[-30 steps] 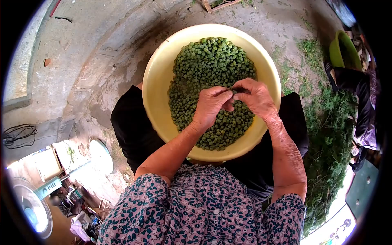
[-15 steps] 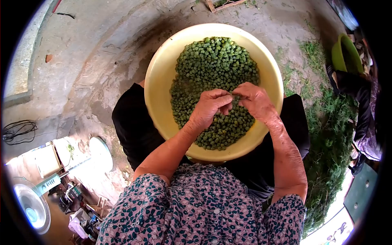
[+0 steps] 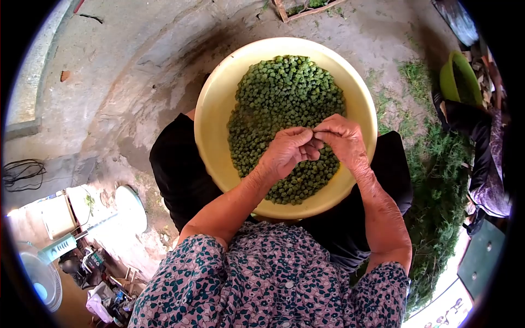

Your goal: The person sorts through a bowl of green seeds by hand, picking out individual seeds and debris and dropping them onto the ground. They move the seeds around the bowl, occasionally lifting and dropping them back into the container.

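A wide pale-yellow basin point(image 3: 212, 115) rests between my knees, with a heap of small round green pods point(image 3: 287, 82) in it. Over the lower half of the heap, my left hand point(image 3: 289, 152) is closed in a pinch, thumb against fingers. My right hand point(image 3: 344, 143) pinches too, and its fingertips meet those of the left. Whatever is between the fingertips is too small or hidden to name. Neither hand touches the pods lying in the basin.
Cut green plants point(image 3: 435, 191) lie on the ground at right, beside purple-patterned cloth point(image 3: 489, 188). Behind them stands a lime-green tub point(image 3: 458, 79). A fan point(image 3: 41, 281) is at lower left, a wooden frame point(image 3: 314, 11) at the top, a black cable point(image 3: 23, 174) at left.
The fingertips of both hands have come together, the right fingers bending in toward the left thumb. The basin sits slightly lower in view.
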`<act>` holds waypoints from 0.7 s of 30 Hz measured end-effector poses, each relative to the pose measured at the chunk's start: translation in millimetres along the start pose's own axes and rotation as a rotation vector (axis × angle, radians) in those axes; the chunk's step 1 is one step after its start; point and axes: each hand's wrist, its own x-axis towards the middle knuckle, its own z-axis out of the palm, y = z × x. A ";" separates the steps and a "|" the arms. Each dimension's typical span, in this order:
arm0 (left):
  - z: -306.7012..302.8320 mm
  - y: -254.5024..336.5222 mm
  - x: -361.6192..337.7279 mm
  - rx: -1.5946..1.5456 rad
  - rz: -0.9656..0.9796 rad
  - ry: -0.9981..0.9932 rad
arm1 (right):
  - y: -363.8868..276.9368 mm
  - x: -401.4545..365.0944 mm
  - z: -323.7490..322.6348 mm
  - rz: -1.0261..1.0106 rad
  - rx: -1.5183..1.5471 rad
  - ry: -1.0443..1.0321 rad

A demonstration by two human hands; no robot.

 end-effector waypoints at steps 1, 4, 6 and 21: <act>0.5 -1.2 0.2 -0.041 -0.011 -0.001 | -2.0 -1.2 0.8 -0.022 -0.101 0.026; 2.9 -5.7 1.5 -0.082 -0.007 -0.043 | -9.3 -4.1 0.4 0.047 -0.195 0.096; 6.8 -1.0 -4.8 -0.065 -0.022 -0.006 | -3.7 -3.4 -8.7 0.060 -0.232 0.173; -81.5 163.5 -78.9 -0.176 0.514 0.332 | 9.1 -6.8 -105.1 0.057 -0.956 0.834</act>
